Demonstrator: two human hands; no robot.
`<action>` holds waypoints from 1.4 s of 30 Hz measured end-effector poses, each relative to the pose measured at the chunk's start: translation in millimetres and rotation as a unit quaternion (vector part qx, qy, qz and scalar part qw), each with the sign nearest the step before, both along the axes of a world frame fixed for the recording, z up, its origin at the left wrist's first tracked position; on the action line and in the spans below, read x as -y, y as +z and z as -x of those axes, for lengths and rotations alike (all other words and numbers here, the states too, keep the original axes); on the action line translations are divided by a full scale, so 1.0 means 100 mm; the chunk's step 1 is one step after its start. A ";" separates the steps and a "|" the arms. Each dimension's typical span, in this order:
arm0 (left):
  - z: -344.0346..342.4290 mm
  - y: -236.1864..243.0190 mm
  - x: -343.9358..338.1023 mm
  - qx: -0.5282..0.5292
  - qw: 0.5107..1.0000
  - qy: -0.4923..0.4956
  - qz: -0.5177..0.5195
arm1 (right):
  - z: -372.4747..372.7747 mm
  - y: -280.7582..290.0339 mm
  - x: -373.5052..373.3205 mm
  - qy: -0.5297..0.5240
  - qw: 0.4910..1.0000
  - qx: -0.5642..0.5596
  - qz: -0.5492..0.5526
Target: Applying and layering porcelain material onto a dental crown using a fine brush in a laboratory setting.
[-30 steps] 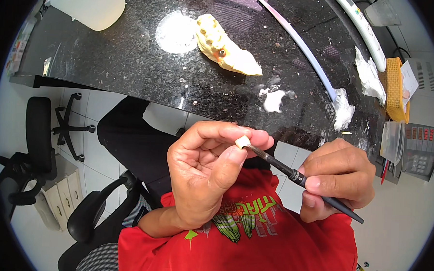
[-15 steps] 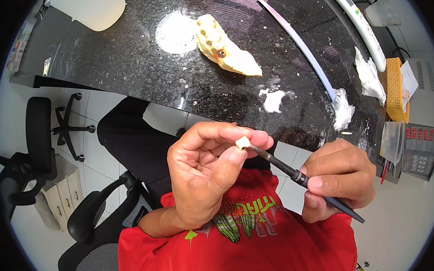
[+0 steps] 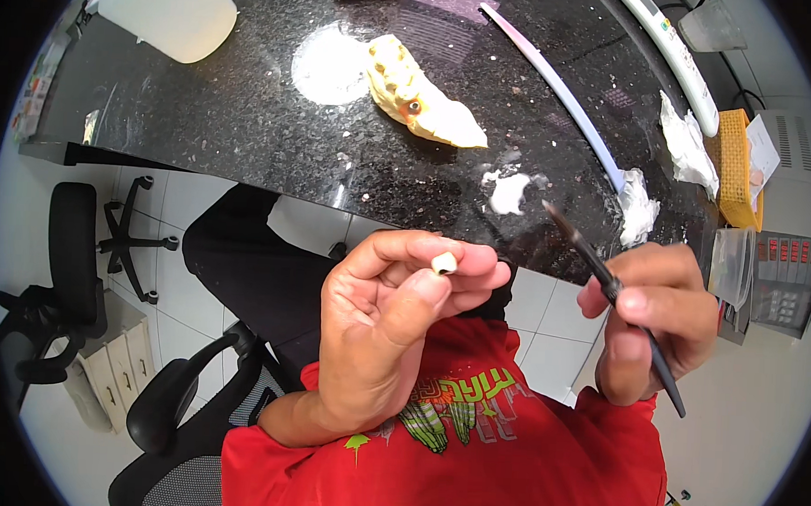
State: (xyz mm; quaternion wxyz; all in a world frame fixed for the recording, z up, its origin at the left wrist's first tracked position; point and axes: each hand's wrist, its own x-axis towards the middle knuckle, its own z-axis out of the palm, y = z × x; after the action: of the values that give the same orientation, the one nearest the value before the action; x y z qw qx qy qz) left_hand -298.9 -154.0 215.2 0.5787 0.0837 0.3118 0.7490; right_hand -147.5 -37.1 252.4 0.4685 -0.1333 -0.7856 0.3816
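Note:
Between thumb and fingers, my left hand [image 3: 385, 315] pinches a small cream dental crown [image 3: 444, 263], with a dark opening showing on its lower side. My right hand [image 3: 660, 318] grips a black-handled brush [image 3: 599, 266], its tip raised toward the upper left and apart from the crown. Beyond my hands, a yellowish dental cast [image 3: 412, 95] lies on the dark speckled counter [image 3: 249, 110]. One hole in the cast holds a small metal-ringed piece with orange around it. A white paste smear [image 3: 510, 192] is on the counter between the cast and the brush.
A round white powdery patch [image 3: 328, 64] touches the cast's left side. At the back left stands a translucent tub [image 3: 167, 12]. A long curved bluish strip [image 3: 557, 88], crumpled white tissues [image 3: 638, 209] and a yellow woven basket [image 3: 735, 168] occupy the right. An office chair [image 3: 182, 406] is lower left.
The brush tip has left the crown and swung up to the right as my right hand shifted right. My left hand has turned the crown slightly, still pinching it.

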 end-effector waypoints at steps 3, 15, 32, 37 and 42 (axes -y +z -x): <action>0.04 0.02 0.03 0.148 0.988 -0.009 -0.032 | -0.04 0.02 0.00 -0.038 0.998 0.037 0.032; 0.00 0.09 0.04 0.220 0.974 -0.052 0.014 | -0.01 0.08 0.01 -0.092 0.976 0.111 0.160; -0.03 0.06 0.00 0.278 0.958 -0.063 -0.020 | -0.02 0.07 -0.02 -0.022 0.992 0.111 0.063; -0.05 0.10 0.01 0.334 0.941 -0.038 -0.018 | 0.00 0.16 -0.04 0.112 0.984 0.137 -0.014; -0.06 0.07 0.00 0.338 0.940 -0.040 -0.028 | 0.11 -0.04 0.05 0.068 0.996 0.023 -0.049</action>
State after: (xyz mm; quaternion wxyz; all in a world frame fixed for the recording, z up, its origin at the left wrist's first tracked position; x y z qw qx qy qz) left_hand -293.4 -154.1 222.0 0.6766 -0.1460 0.0735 0.7180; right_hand -158.2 -42.3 248.6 0.4290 -0.0653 -0.8214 0.3702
